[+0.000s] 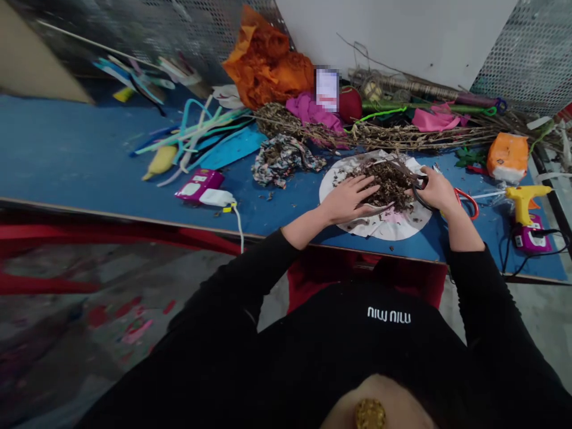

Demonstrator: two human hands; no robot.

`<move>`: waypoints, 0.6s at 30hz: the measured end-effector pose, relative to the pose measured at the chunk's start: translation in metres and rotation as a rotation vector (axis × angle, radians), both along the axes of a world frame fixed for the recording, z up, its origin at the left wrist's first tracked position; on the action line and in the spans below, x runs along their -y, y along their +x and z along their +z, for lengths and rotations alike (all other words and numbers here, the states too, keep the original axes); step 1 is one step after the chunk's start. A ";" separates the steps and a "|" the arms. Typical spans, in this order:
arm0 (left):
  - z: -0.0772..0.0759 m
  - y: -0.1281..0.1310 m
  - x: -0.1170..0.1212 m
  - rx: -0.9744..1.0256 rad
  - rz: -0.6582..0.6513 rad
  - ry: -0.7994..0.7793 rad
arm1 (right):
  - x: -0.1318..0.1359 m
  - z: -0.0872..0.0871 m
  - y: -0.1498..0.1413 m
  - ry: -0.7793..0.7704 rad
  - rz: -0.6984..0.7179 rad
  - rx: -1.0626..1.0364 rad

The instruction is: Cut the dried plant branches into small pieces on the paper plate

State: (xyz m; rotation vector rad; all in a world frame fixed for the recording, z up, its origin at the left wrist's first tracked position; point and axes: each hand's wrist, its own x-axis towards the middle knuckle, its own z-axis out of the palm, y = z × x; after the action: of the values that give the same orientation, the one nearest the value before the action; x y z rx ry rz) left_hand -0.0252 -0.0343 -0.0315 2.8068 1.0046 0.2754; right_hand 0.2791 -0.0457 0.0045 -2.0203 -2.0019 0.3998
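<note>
A heap of dry brown plant bits (pixel 386 182) lies on a round white cloth (pixel 404 229) on the blue table. My left hand (pixel 351 199) rests on the heap's left side, fingers stretched out and a little spread. At the right edge of the heap, my right hand (pixel 435 189) is closed round the dark handles of a pair of scissors (pixel 420 193). Their blades point up and left over the plant bits and partly blend in with them. Just right of this hand lies a red-handled tool (pixel 467 204), partly hidden by the wrist.
A yellow glue gun (pixel 524 199) and an orange packet (pixel 508 156) stand at the right. Dry stalks (pixel 402 138) line the back, beside crumpled orange wrapping (pixel 268 62). To the left are a patterned cloth (pixel 283 159), a white adapter (pixel 217 197) with its cable, and foam strips (pixel 192 134).
</note>
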 end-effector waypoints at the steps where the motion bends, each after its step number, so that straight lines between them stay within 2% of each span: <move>1: 0.001 0.000 -0.001 0.002 -0.005 -0.012 | 0.001 -0.002 -0.002 0.016 0.010 0.027; 6: 0.017 0.008 -0.009 0.153 0.070 -0.058 | 0.008 -0.006 -0.012 0.089 0.069 0.183; 9: 0.031 0.020 -0.012 0.373 0.188 -0.199 | 0.009 -0.006 -0.009 0.122 0.118 0.190; 12: 0.041 0.035 -0.018 0.768 0.383 -0.561 | 0.009 -0.003 -0.003 0.133 0.173 0.181; 15: 0.047 0.049 -0.030 1.096 0.455 -0.992 | 0.012 0.009 -0.004 0.173 0.176 0.164; 16: 0.047 0.054 -0.036 1.146 0.450 -1.085 | 0.016 0.015 -0.009 0.224 0.163 0.154; 18: 0.047 0.066 -0.047 1.163 0.429 -1.126 | 0.026 0.028 -0.027 0.393 0.160 0.137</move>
State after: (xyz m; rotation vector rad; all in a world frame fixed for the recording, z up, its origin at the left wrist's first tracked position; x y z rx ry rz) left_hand 0.0413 0.0124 0.0152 1.0768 0.9225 0.8801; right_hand 0.2524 -0.0715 0.0320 -1.6919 -2.1286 -0.1019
